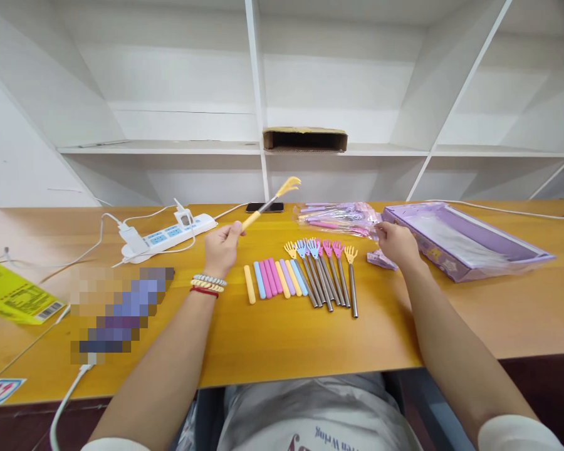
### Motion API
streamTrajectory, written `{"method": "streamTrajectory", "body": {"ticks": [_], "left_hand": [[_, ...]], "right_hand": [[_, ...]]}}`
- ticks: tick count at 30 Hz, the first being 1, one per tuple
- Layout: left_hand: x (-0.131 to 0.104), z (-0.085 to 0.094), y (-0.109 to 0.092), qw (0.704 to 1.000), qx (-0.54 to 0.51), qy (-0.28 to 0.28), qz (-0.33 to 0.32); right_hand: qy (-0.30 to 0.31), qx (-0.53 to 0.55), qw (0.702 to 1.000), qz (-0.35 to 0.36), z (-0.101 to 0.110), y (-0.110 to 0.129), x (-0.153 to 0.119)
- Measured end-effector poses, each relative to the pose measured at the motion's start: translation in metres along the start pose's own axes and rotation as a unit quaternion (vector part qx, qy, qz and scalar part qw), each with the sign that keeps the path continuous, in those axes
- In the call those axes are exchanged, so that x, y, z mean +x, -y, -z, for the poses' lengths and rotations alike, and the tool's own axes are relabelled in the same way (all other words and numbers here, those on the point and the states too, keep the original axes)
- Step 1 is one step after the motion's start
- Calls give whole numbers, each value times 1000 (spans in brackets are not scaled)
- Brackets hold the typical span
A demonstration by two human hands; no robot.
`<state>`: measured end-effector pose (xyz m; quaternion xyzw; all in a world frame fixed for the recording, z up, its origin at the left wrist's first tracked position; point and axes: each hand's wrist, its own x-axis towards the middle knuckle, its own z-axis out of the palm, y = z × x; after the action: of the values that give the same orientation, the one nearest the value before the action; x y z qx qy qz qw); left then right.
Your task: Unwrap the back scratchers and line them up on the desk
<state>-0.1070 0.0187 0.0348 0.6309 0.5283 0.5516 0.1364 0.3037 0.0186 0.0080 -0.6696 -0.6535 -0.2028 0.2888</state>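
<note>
My left hand (222,247) is closed around the yellow handle of a back scratcher (269,204), whose metal rod and yellow claw point up and away to the right. My right hand (398,244) pinches the right edge of a clear plastic bag (336,227) with pink, purple and yellow back scratchers in it. Between my hands lies a row of loose handles (273,279) in yellow, blue, pink and purple. Beside them are several claw heads on metal rods (329,275). A small purple packet (381,259) lies just below my right hand.
A purple box (455,268) with clear plastic inside stands at the right. At the left are a white power strip (169,237) with cables, a pixelated item (126,310) and a yellow packet (19,294). A phone (264,207) lies near the back; a cardboard box (305,140) sits on the shelf.
</note>
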Motion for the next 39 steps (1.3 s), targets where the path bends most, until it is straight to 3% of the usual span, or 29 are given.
{"method": "streamTrajectory", "body": {"ticks": [3,7,9,15,19,22,24,28,30,32,37,39], "left_hand": [[-3,-10,0,999,-35,8,23],[-19,-20,-15,996,36,69,-53],[-28,-24,-23,989,66,95,-94],[-44,-36,-27,957,132,182,-183],[-46,-40,-24,947,153,200,-201],[-44,-40,-23,945,174,193,-201],[-43,-40,-22,942,193,190,-200],[-41,-40,-24,936,227,186,-194],[-42,-40,-27,935,236,185,-192],[-43,-40,-31,931,239,195,-196],[-52,-44,-41,923,216,239,-213],[-57,-48,-47,921,199,264,-206]], "right_hand": [[-48,-38,998,-1,-5,-3,-1],[-157,-31,987,23,-8,3,0],[-166,-12,985,36,-10,9,-2],[13,44,997,67,-28,34,-10],[24,229,970,76,-26,44,-12],[61,426,899,82,-14,54,-12],[83,489,865,78,-4,64,-13],[87,456,882,78,12,83,-18],[83,476,874,54,17,89,-20],[84,543,835,3,19,95,-21],[116,727,664,-127,19,113,-26],[157,754,622,-143,17,123,-32]]}}
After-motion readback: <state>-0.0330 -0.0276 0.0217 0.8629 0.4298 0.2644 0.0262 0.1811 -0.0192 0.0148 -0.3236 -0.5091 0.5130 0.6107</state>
